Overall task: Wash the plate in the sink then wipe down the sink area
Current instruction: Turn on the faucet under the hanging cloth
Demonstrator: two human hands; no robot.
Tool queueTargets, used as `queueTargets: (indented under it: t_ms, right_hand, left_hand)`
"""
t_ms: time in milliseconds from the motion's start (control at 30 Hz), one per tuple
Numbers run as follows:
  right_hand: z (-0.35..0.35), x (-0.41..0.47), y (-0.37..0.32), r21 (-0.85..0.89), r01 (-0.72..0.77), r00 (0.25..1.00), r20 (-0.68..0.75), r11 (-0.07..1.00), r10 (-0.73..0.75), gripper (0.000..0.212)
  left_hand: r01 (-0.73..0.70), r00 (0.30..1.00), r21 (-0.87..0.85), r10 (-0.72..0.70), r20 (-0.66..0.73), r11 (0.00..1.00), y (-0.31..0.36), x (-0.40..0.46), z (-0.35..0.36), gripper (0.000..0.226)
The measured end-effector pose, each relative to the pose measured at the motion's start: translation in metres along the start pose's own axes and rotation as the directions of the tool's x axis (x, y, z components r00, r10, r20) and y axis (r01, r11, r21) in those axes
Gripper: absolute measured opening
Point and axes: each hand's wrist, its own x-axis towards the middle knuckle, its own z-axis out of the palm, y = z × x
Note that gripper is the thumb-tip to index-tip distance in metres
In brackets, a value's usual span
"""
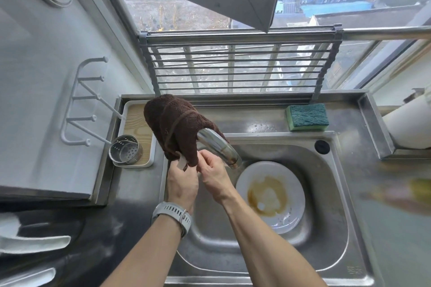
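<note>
Plate (270, 196) round, white, brown-stained, in steel sink (331, 228); both hands' fingers pinch fuzzy cloth (177, 128).

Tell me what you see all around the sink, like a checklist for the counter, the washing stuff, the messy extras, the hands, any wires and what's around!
Surface: steel sink and wet steel counter behind it.
Job's things: white plate lies in the basin, brown stain in its middle; brown cloth hangs over the faucet; green sponge on the back ledge.
Clutter: perforated metal cup on a tray left of the sink; paper roll at right.
Hands: left hand and right hand both pinch the cloth's lower edge; a watch is on the left wrist.
Cables: nothing seen.
Surroundings: folding rack against the window; white hook rack on the left wall.
</note>
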Motion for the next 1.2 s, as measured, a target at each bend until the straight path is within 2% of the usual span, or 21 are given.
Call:
queueTargets:
  t_ms: [133, 367, 533, 667, 800, 867, 933, 1000, 1100, 1167, 1200]
  right_hand:
    - [-0.002, 0.007, 0.01, 0.043, -0.022, 0.999, 0.033, 0.999, 0.021, 0.018]
    - [-0.008, 0.008, 0.014, 0.104, -0.033, 0.995, 0.096, 0.994, 0.023, 0.016]
    - [-0.005, 0.007, 0.017, 0.149, -0.069, 0.994, 0.095, 0.986, 0.055, 0.046]
    - [-0.003, 0.007, 0.019, 0.222, -0.108, 0.991, 0.104, 0.969, 0.087, 0.055]
    - [-0.003, 0.008, 0.02, 0.264, -0.13, 0.989, 0.099, 0.956, 0.107, 0.066]
    - [-0.003, 0.008, 0.018, 0.273, -0.126, 0.989, 0.106, 0.954, 0.101, 0.07]
    - [-0.002, 0.007, 0.016, 0.251, -0.101, 0.991, 0.107, 0.963, 0.076, 0.068]
    - [-0.001, 0.005, 0.013, 0.263, -0.089, 0.993, 0.094, 0.961, 0.066, 0.065]
    - [0.0, 0.003, 0.013, 0.303, -0.111, 0.993, 0.081, 0.947, 0.09, 0.056]
    - [0.001, 0.002, 0.016, 0.327, -0.109, 0.993, 0.075, 0.939, 0.089, 0.05]
    - [0.001, 0.002, 0.016, 0.341, -0.116, 0.992, 0.078, 0.933, 0.095, 0.047]
  left_hand:
    - [-0.034, 0.999, 0.016, 0.035, -0.02, 0.999, 0.012, -0.009, -0.003, 0.014]
    - [-0.047, 0.995, 0.005, 0.047, -0.089, 0.999, 0.009, -0.005, 0.002, 0.016]
    - [-0.025, 0.992, 0.026, 0.028, -0.123, 0.999, 0.012, -0.007, 0.003, 0.016]
    - [0.012, 0.991, 0.047, -0.006, -0.131, 0.999, 0.015, -0.01, 0.003, 0.03]
    - [-0.033, 0.986, 0.039, 0.038, -0.16, 0.999, 0.02, -0.013, 0.003, 0.017]
    - [-0.023, 0.987, 0.043, 0.03, -0.157, 0.999, 0.019, -0.013, 0.004, 0.022]
    - [-0.014, 0.986, 0.024, 0.017, -0.167, 1.0, 0.02, -0.014, 0.004, 0.036]
    - [-0.019, 0.984, 0.019, 0.022, -0.176, 1.0, 0.023, -0.016, 0.004, 0.037]
    - [-0.019, 0.984, 0.037, 0.025, -0.177, 0.999, 0.028, -0.019, 0.003, 0.03]
    - [-0.027, 0.984, 0.049, 0.035, -0.174, 0.998, 0.026, -0.018, 0.002, 0.011]
    - [-0.029, 0.984, 0.043, 0.036, -0.174, 0.999, 0.025, -0.016, 0.002, 0.013]
